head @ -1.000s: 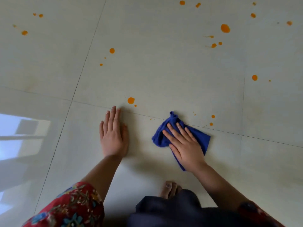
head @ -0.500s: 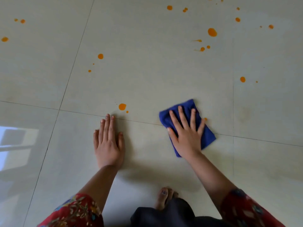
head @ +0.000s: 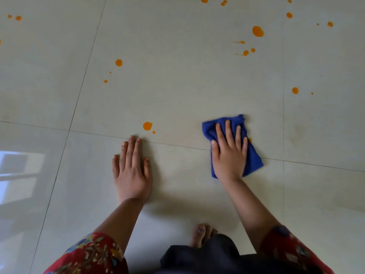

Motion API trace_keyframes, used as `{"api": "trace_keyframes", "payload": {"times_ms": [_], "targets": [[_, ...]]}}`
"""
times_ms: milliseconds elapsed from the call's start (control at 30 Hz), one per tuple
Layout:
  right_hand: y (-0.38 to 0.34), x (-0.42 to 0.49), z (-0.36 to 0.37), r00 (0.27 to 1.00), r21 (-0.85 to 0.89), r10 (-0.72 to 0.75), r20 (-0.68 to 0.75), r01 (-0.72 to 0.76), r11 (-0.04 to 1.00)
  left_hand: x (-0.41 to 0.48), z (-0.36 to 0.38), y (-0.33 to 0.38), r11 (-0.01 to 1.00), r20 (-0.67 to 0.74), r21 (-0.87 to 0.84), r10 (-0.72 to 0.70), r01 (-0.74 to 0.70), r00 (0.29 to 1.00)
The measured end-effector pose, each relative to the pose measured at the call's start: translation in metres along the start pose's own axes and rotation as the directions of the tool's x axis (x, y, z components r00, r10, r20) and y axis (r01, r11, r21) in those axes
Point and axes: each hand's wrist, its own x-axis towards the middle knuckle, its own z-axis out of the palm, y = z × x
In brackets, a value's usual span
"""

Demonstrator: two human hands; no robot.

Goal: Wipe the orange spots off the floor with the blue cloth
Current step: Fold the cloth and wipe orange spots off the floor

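My right hand [head: 230, 153] presses flat on the blue cloth [head: 253, 159], which lies crumpled on the pale tiled floor across a grout line. A sliver of an orange spot [head: 250, 140] peeks out at the cloth's right edge. My left hand [head: 131, 171] rests flat on the floor with fingers together, holding nothing. Just beyond its fingertips sits an orange spot [head: 147, 125] with a smaller drop beside it. Several more orange spots lie farther out, the largest [head: 257, 31] at upper right, another [head: 118, 62] at centre left, one [head: 295, 90] to the right.
My bare foot [head: 201, 233] shows at the bottom, below dark trousers and red patterned sleeves. A bright window reflection [head: 17, 175] lies on the tile at the left. A faint stain [head: 298, 132] marks the tile right of the cloth.
My right hand has slid the cloth forward and to the right, over the small orange spots near the grout line. My left hand has stayed planted on the floor.
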Motion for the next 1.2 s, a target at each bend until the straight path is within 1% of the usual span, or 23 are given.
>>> {"api": "trace_keyframes", "payload": {"times_ms": [33, 100, 167, 233, 300, 367, 433, 467, 500, 533, 567, 633, 700, 767, 800, 833, 900, 967, 1000, 1033, 1100, 1133, 1200], "targets": [[-0.016, 0.010, 0.002, 1.000, 0.024, -0.018, -0.005, 0.019, 1.000, 0.000, 0.000, 0.000, 1.000, 0.000, 0.003, 0.002, -0.002, 1.000], [-0.040, 0.005, 0.008, 0.977, 0.040, -0.212, -0.007, 0.213, 0.976, 0.000, 0.001, 0.000, 1.000, -0.001, 0.006, 0.000, 0.000, 1.000], [-0.043, -0.034, 0.006, 0.897, 0.033, -0.438, 0.063, 0.437, 0.899, 0.000, 0.001, -0.001, 1.000, -0.006, 0.006, -0.001, 0.001, 1.000], [-0.022, -0.073, -0.001, 0.848, 0.035, -0.518, 0.109, 0.518, 0.855, 0.000, 0.002, -0.001, 1.000, -0.006, 0.007, -0.003, 0.003, 1.000], [0.009, -0.086, -0.005, 0.906, 0.001, -0.412, 0.100, 0.414, 0.910, 0.001, 0.003, -0.001, 1.000, -0.002, 0.000, -0.016, 0.016, 1.000], [0.036, -0.069, -0.007, 0.993, -0.044, -0.099, 0.060, 0.102, 0.994, 0.000, 0.003, 0.000, 1.000, -0.002, 0.007, -0.017, 0.017, 1.000], [0.044, -0.029, -0.009, 0.972, -0.022, 0.236, -0.002, -0.236, 0.972, 0.001, 0.003, 0.000, 1.000, -0.009, 0.007, -0.017, 0.017, 1.000], [0.041, -0.005, -0.008, 0.944, 0.000, 0.329, -0.019, -0.329, 0.944, 0.001, 0.003, 0.000, 1.000, -0.007, 0.004, -0.017, 0.017, 1.000], [0.034, 0.017, -0.007, 0.934, 0.015, 0.357, -0.022, -0.357, 0.934, 0.001, 0.003, 0.000, 1.000, -0.003, 0.002, -0.015, 0.015, 1.000], [0.023, 0.032, -0.005, 0.947, 0.023, 0.322, -0.011, -0.322, 0.946, 0.001, 0.003, 0.000, 1.000, -0.001, 0.002, -0.014, 0.014, 1.000], [0.011, 0.039, -0.002, 0.973, 0.016, 0.229, -0.004, -0.229, 0.973, 0.001, 0.003, -0.001, 1.000, 0.001, 0.001, -0.014, 0.014, 1.000], [-0.014, 0.024, 0.002, 0.998, -0.028, -0.061, 0.000, 0.061, 0.998, 0.001, 0.002, -0.001, 1.000, 0.005, -0.008, -0.015, 0.015, 1.000], [-0.023, -0.021, 0.000, 0.936, -0.022, -0.347, 0.058, 0.348, 0.937, 0.001, 0.001, -0.002, 1.000, -0.001, -0.004, -0.013, 0.013, 1.000], [-0.004, -0.054, -0.006, 0.888, 0.002, -0.450, 0.096, 0.452, 0.892, 0.001, 0.002, -0.001, 1.000, -0.002, -0.001, -0.012, 0.012, 1.000], [0.008, -0.055, -0.009, 0.905, 0.008, -0.418, 0.083, 0.419, 0.908, 0.001, 0.002, -0.002, 1.000, -0.003, -0.001, -0.013, 0.013, 1.000], [0.019, -0.049, -0.009, 0.942, 0.003, -0.329, 0.064, 0.329, 0.944, 0.001, 0.003, -0.002, 1.000, -0.003, 0.000, -0.013, 0.013, 1.000], [0.028, -0.019, -0.007, 0.998, -0.019, -0.057, 0.030, 0.058, 0.998, 0.001, 0.003, -0.002, 1.000, -0.004, 0.004, -0.009, 0.009, 1.000], [0.018, 0.021, -0.004, 0.991, -0.018, 0.137, 0.000, -0.137, 0.990, 0.001, 0.002, -0.002, 1.000, -0.005, 0.000, -0.007, 0.007, 1.000], [0.008, 0.035, -0.002, 0.988, -0.007, 0.154, 0.005, -0.154, 0.988, 0.001, 0.002, -0.002, 1.000, -0.002, -0.001, -0.006, 0.006, 1.000], [-0.005, 0.044, 0.000, 0.995, 0.006, 0.100, 0.012, -0.100, 0.995, 0.001, 0.002, -0.002, 1.000, -0.003, 0.001, -0.005, 0.005, 1.000], [-0.029, 0.037, 0.005, 0.981, 0.009, -0.195, 0.009, 0.195, 0.981, 0.001, 0.001, -0.003, 1.000, 0.008, 0.003, -0.001, 0.001, 1.000], [-0.037, 0.021, 0.006, 0.922, 0.002, -0.385, 0.040, 0.385, 0.923, 0.002, 0.001, -0.003, 1.000, 0.012, 0.002, 0.002, -0.002, 1.000], [-0.035, -0.021, 0.002, 0.705, 0.039, -0.692, 0.154, 0.696, 0.717, 0.003, 0.001, -0.004, 1.000, 0.002, 0.000, 0.000, 0.000, 1.000]]}}
